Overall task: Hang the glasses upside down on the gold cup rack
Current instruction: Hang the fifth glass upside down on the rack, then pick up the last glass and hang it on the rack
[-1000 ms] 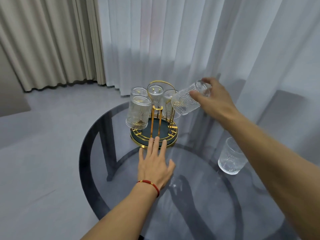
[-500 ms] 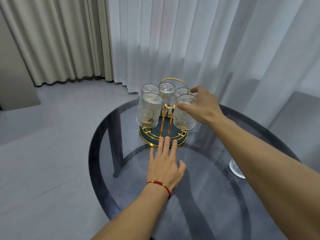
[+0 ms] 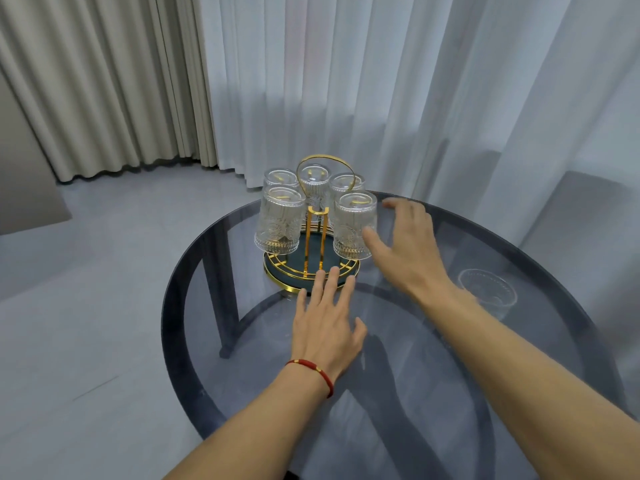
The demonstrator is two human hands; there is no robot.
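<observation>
A round counter point(image 3: 398, 403) of dark smoked glass with a darker rim; its legs and the grey floor point(image 3: 86, 306) show through the top. Toward the far edge stands a gold cup rack point(image 3: 313, 261) on a round dark-green base, with five glasses hung on it upside down. To the right, well apart from the rack, one clear glass point(image 3: 486, 292) stands upright on the counter. The left hand point(image 3: 325, 323) lies flat on the glass top, fingertips touching the rack's base rim.
</observation>
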